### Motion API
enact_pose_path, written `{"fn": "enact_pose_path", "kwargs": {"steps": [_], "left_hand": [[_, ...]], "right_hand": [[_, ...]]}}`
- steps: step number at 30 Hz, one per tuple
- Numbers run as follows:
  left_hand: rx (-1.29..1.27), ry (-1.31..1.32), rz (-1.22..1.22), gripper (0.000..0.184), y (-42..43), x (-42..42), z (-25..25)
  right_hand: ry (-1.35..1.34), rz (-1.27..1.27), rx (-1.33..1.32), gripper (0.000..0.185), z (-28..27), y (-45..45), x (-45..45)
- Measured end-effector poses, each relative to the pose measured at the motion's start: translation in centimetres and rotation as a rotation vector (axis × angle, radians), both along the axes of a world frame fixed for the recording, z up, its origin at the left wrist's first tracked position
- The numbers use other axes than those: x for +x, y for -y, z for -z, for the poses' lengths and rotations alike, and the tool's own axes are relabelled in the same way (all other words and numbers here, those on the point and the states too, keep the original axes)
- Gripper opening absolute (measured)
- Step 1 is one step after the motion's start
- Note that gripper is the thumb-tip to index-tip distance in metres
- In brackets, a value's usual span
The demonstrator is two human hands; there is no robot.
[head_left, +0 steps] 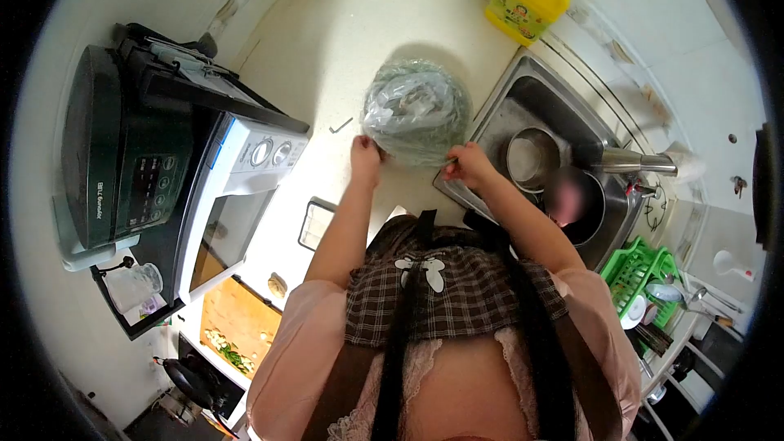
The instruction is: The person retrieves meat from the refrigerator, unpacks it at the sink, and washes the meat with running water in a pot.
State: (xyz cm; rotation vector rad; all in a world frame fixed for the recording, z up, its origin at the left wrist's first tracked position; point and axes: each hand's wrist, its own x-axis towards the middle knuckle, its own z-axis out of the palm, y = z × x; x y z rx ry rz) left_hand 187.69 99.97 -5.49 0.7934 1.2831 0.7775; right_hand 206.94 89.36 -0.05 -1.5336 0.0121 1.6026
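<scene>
White walls stand around a cream counter (327,73), with a steel sink (490,113) set into its right side and a yellow jug (527,6) by the sink's far corner. On the counter, close to the sink's left edge, sits a see-through plastic bag (418,106). It looks round, shiny and crinkly, and a bit green. The left hand (366,162) and right hand (472,167) pinch its near edge, fingers curled closed.
</scene>
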Motion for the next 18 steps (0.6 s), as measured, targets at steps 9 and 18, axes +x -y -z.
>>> {"fn": "enact_pose_path", "kwargs": {"steps": [9,18], "left_hand": [[0.895,-0.766,-0.015,0.029,2.6,-0.1,-8.2],[0.77,-0.914,1.211,0.035,-2.7,7.5,-6.9]], "right_hand": [[0.197,-0.071,0.064,0.025,-1.3,0.3,-0.1],[0.292,-0.123,0.082,0.024,-1.1,0.6,0.0]]}}
